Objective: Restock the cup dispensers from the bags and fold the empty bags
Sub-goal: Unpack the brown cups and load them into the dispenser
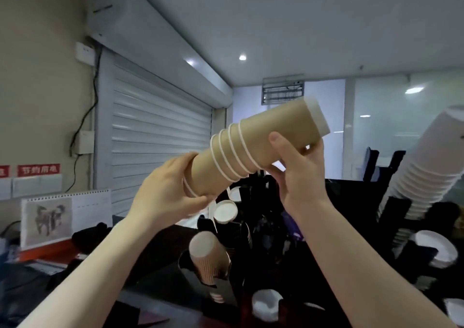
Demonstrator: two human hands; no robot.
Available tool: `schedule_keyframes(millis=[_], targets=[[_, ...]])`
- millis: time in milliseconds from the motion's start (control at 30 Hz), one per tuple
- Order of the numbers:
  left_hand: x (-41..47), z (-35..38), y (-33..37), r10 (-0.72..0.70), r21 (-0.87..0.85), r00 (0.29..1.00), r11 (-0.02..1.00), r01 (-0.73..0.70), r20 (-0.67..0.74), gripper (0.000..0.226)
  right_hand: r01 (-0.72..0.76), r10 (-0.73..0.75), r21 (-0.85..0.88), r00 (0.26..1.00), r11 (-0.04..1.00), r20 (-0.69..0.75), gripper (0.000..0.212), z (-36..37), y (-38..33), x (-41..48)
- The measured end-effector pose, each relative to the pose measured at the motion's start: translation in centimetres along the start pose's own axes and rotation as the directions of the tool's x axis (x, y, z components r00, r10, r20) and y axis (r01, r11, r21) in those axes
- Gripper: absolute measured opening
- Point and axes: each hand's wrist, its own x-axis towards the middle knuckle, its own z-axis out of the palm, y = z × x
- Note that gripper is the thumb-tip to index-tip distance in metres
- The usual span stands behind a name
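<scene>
A stack of brown paper cups [253, 146] with white rims is held up in the air, tilted, its closed end pointing up and right. My left hand [165, 192] grips the lower, open end of the stack. My right hand [298, 174] grips it nearer the upper end from below. Under the stack stands a black cup dispenser [253, 247] with slanted slots; a ribbed brown cup stack [208, 257] and a white-rimmed cup [225, 212] stick out of it. No bag is visible.
A tall leaning stack of white cups [426, 164] sits in a holder at the right, with white lids [435, 248] below it. A desk calendar [65, 217] stands at the left before a roller shutter [155, 136]. Dark clutter covers the counter.
</scene>
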Motion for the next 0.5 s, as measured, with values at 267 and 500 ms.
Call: schedule_keyframes(millis=[267,500], targets=[[7.4,2.3,-6.9,-0.045,-0.186,0.997,0.981,0.055,0.059,0.081,0.114,-0.100,0.064,0.977,0.991,-0.188,0.043,2.7,2.9,7.2],[11.0,8.0,-9.7,-0.044,-0.332,0.996,0.941,0.068,0.079,0.087,0.120,-0.124,-0.030,0.957,0.992,-0.262,0.047,1.7,7.3,11.2]])
